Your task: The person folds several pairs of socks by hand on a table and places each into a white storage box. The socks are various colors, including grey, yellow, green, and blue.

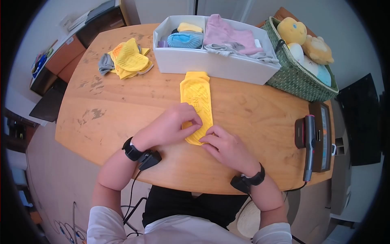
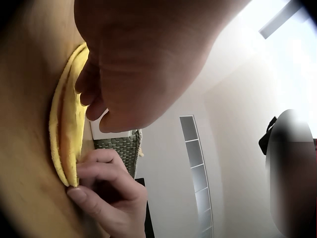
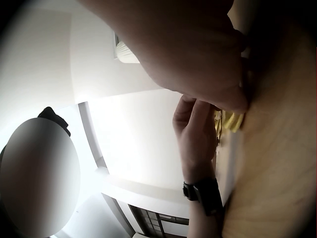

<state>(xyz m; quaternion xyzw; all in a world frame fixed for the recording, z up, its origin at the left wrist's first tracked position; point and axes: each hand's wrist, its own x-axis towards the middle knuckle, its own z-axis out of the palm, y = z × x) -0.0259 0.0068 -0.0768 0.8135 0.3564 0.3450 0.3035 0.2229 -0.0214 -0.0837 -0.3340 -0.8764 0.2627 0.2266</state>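
Observation:
A yellow grip sock (image 1: 196, 95) lies flat on the wooden table in front of me, its raised sole pattern facing up and its cuff toward the white box. Two yellow layers (image 2: 65, 124) show along its edge in the left wrist view. My left hand (image 1: 174, 125) is over the sock's left side, with loosely bent fingers touching its upper surface. At the near end, my right hand (image 1: 229, 148) pinches the sock's edge between thumb and fingers, seen also in the left wrist view. In the right wrist view the right hand (image 3: 198, 59) hides most of the sock.
More yellow, orange and grey socks (image 1: 129, 60) lie in a pile at the back left. The divided white box (image 1: 215, 67) at the back holds folded clothes. Beside it stands a green woven basket (image 1: 292, 81) of plush toys. A dark handled device (image 1: 309, 146) lies at the right edge.

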